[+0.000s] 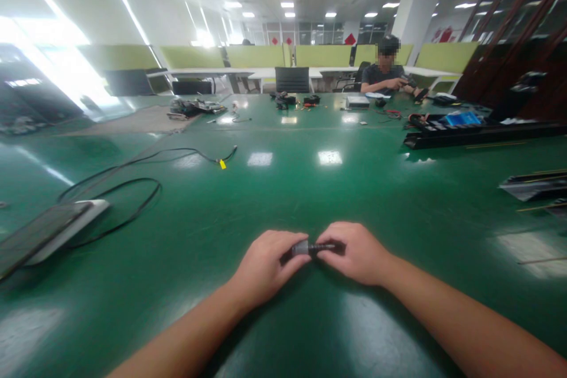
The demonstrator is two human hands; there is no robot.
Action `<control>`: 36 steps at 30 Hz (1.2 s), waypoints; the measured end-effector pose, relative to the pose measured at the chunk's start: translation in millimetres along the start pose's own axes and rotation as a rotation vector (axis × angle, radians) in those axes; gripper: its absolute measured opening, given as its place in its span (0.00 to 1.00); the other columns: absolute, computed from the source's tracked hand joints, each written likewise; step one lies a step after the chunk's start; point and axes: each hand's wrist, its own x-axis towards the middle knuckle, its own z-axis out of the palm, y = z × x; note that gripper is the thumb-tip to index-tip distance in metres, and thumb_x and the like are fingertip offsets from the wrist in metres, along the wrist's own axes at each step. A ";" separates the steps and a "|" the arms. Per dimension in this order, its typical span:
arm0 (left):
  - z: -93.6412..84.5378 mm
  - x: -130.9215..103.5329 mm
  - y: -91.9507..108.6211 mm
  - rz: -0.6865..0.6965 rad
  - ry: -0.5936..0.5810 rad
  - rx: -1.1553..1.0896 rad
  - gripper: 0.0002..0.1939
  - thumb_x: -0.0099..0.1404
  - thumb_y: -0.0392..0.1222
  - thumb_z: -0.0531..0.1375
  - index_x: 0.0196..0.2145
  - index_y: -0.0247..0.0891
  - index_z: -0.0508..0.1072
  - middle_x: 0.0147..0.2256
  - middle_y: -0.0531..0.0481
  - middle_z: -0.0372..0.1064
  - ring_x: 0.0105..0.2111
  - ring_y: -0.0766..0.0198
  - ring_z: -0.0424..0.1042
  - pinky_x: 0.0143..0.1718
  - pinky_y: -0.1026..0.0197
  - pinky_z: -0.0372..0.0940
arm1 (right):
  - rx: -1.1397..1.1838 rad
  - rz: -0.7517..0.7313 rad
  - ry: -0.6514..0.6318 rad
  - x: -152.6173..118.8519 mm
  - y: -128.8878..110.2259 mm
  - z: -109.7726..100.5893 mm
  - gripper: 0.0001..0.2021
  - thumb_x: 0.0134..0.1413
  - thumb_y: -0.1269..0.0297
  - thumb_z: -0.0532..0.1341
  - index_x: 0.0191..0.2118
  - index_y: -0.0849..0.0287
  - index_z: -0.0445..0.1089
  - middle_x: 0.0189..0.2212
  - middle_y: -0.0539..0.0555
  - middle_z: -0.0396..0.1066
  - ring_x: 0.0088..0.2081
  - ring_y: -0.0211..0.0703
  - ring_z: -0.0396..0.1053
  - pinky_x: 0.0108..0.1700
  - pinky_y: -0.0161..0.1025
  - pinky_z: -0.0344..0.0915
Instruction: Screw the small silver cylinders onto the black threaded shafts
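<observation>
While the left hand point(264, 261) holds a grey cylinder point(302, 247) between its fingers point(287, 240), the right hand point(361, 253) pinches the dark ribbed shaft point(322, 247) adjoining it, over the tabletop point(283, 189).

Left hand point(268, 260), bare: thumb and fingers in a pinch, tips facing right. Right hand point(358, 254), bare: mirrored pinch, tips facing left, just beside the left with a narrow gap between. Left forearm point(190, 325): uncovered, slanting in from lower left. Right forearm point(447, 301): uncovered, slanting in from lower right.
</observation>
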 end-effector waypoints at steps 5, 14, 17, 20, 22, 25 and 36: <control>-1.2 0.1 0.9 0.002 0.001 0.007 0.16 0.67 0.49 0.59 0.50 0.41 0.74 0.43 0.45 0.77 0.43 0.56 0.75 0.46 0.52 0.69 | 0.001 -0.014 0.002 0.3 -0.3 -1.1 0.05 0.54 0.67 0.66 0.38 0.57 0.76 0.32 0.51 0.75 0.34 0.41 0.70 0.39 0.37 0.63; -2.4 1.3 -0.7 -0.002 0.017 0.014 0.15 0.67 0.48 0.60 0.49 0.42 0.74 0.44 0.47 0.77 0.43 0.56 0.75 0.46 0.53 0.69 | 0.000 -0.010 0.010 0.7 1.3 -2.1 0.05 0.55 0.67 0.65 0.38 0.58 0.76 0.31 0.52 0.75 0.33 0.41 0.70 0.38 0.37 0.63; -2.5 3.3 -2.0 0.009 0.017 0.021 0.15 0.67 0.48 0.60 0.49 0.42 0.73 0.44 0.47 0.77 0.43 0.56 0.75 0.46 0.52 0.68 | 0.001 0.009 0.019 1.4 2.3 -0.7 0.05 0.55 0.67 0.65 0.38 0.58 0.76 0.31 0.52 0.75 0.34 0.41 0.70 0.38 0.37 0.63; -3.3 7.2 -3.3 0.043 0.028 0.041 0.15 0.67 0.48 0.60 0.49 0.42 0.73 0.43 0.47 0.77 0.42 0.56 0.75 0.46 0.52 0.68 | -0.003 0.034 0.031 2.4 3.3 0.3 0.05 0.53 0.66 0.66 0.37 0.58 0.76 0.31 0.51 0.75 0.33 0.41 0.70 0.37 0.37 0.62; -3.9 10.2 -4.1 0.076 0.033 0.052 0.15 0.67 0.48 0.60 0.49 0.42 0.73 0.42 0.47 0.77 0.42 0.56 0.75 0.46 0.52 0.67 | -0.003 0.041 0.041 3.0 3.7 0.1 0.04 0.53 0.65 0.67 0.36 0.58 0.76 0.31 0.51 0.75 0.33 0.40 0.70 0.37 0.36 0.62; -4.4 14.0 -5.3 0.096 0.031 0.052 0.15 0.67 0.47 0.60 0.49 0.41 0.73 0.42 0.46 0.77 0.41 0.56 0.74 0.46 0.52 0.67 | -0.001 0.052 0.060 3.7 3.8 -0.8 0.04 0.54 0.65 0.66 0.36 0.58 0.76 0.31 0.51 0.75 0.33 0.40 0.70 0.37 0.37 0.62; -4.6 18.7 -9.3 0.156 0.044 0.119 0.14 0.67 0.46 0.60 0.48 0.39 0.73 0.40 0.45 0.77 0.39 0.57 0.74 0.44 0.52 0.67 | -0.009 0.057 0.080 6.3 7.4 2.9 0.03 0.54 0.65 0.66 0.36 0.57 0.76 0.30 0.51 0.75 0.33 0.40 0.70 0.37 0.36 0.62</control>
